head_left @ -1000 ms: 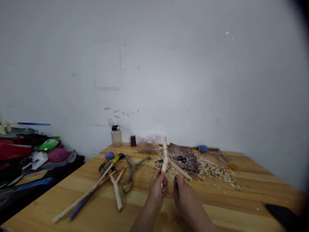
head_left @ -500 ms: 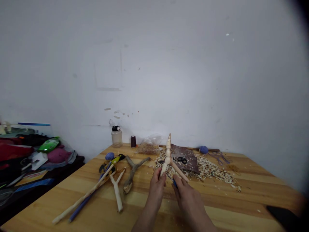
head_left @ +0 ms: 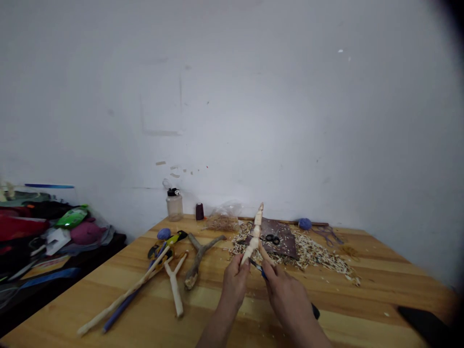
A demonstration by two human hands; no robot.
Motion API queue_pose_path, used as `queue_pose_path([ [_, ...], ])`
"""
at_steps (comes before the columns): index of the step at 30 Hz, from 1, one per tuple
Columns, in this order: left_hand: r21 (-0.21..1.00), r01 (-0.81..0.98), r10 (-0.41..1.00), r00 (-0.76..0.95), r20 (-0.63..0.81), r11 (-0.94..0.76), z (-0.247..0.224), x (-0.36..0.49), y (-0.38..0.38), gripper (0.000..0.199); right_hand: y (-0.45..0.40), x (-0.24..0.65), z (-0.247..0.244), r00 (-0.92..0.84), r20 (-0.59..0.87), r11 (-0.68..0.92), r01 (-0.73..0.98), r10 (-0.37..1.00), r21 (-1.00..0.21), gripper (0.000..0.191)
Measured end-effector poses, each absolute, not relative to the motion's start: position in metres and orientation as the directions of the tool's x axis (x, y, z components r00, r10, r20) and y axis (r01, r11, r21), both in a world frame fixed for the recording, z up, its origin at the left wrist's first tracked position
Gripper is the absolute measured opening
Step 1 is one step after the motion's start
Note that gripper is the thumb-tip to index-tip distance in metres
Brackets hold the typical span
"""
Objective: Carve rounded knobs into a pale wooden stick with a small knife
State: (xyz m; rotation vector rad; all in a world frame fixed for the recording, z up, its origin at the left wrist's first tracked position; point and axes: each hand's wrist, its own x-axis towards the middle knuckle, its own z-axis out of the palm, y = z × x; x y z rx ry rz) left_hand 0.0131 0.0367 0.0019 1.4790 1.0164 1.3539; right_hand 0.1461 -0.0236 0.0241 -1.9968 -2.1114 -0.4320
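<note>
My left hand is closed round the lower end of a peeled, forked stick, which is carved with notches and points up and away. The stick's side branch slants down to the right toward my right hand. That hand is closed round a knife with a blue and black handle; the dark handle end shows behind the wrist. The short blade lies close to the fork, though I cannot tell whether it touches the wood. Behind the stick, black-handled scissors rest on a brown sheet.
Wood shavings are heaped round the sheet. To the left lie a peeled forked stick, a barked forked branch, long sticks and blue yarn. A bottle and thread spool stand near the wall.
The carved stick has tipped to the right, its tip a little lower. My right hand has turned with the knife, so more of the blade and the dark handle end show.
</note>
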Motion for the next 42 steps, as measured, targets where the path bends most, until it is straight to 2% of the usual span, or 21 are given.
queue_pose_path([
  [8, 0.926, 0.106, 0.93, 0.111, 0.351, -0.363, 0.003, 0.013, 0.035, 0.024, -0.024, 0.146, 0.022, -0.053, 0.344, 0.03, 0.997, 0.938, 0.072, 0.045],
  [17, 0.938, 0.11, 0.942, 0.117, 0.315, -0.328, 0.006, 0.011, 0.035, 0.023, -0.024, 0.147, 0.023, -0.065, 0.33, 0.044, 0.997, 0.942, 0.07, 0.042],
  [27, 0.896, 0.194, 0.914, 0.162, 0.372, -0.399, 0.008, 0.006, 0.035, 0.024, -0.028, 0.143, 0.032, -0.04, 0.251, 0.033, 0.999, 0.967, 0.033, 0.043],
  [34, 0.8, 0.367, 0.879, 0.225, 0.42, -0.476, 0.014, 0.002, 0.032, 0.024, -0.023, 0.139, 0.024, 0.035, 0.226, -0.04, 0.999, 0.973, 0.015, 0.04],
  [42, 0.722, 0.546, 0.901, 0.18, 0.395, -0.425, 0.009, 0.011, 0.029, 0.018, -0.023, 0.134, 0.027, 0.068, 0.223, -0.067, 0.998, 0.973, -0.008, 0.035],
])
